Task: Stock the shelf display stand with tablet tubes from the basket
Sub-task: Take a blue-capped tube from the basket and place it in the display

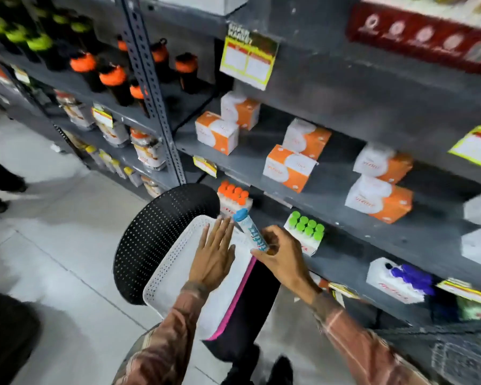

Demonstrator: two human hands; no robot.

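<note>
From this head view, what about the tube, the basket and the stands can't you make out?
- Basket: contents unclear; the left hand and forearm cover part of it.
- Blue-capped tube in the right hand: label blurred, lower end hidden by fingers.
- Blue stand: none seen; the hands and tube may hide it.
- Purple-capped stand: tube count smeared by motion blur.
- Wire basket: cut off by the frame corner.

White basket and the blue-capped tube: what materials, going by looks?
White basket: likely moulded plastic, matte, its walls a regular grid of small holes. Blue-capped tube in the right hand: probably plastic with a glossy printed label; blur leaves it open.
</note>
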